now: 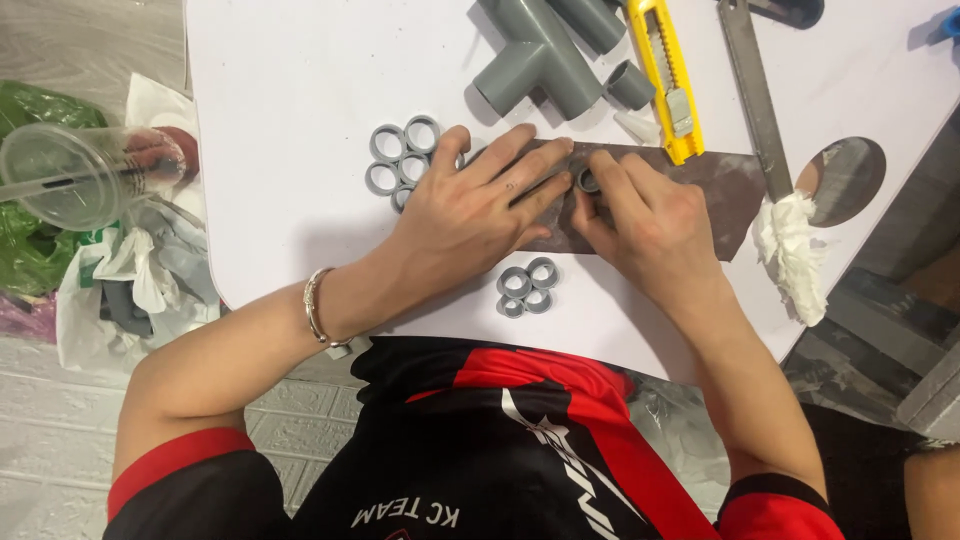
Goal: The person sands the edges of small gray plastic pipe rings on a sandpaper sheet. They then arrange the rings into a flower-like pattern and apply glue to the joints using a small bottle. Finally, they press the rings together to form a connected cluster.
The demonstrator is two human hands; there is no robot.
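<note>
Right hand (645,215) pinches a grey ring (589,181) flat against the sandpaper (725,195) near the table's (300,90) middle; left hand (470,205), fingers spread, pins the sheet's left end, just beside the ring.

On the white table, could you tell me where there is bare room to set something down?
Free: the table's left part, beside the upper ring cluster. Crowded: the top, with tee fitting, utility knife, metal ruler; both hands cover the sandpaper.

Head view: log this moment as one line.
left hand: flat on sandpaper sheet | right hand: pressing grey ring on sheet | table: loose rings
</note>
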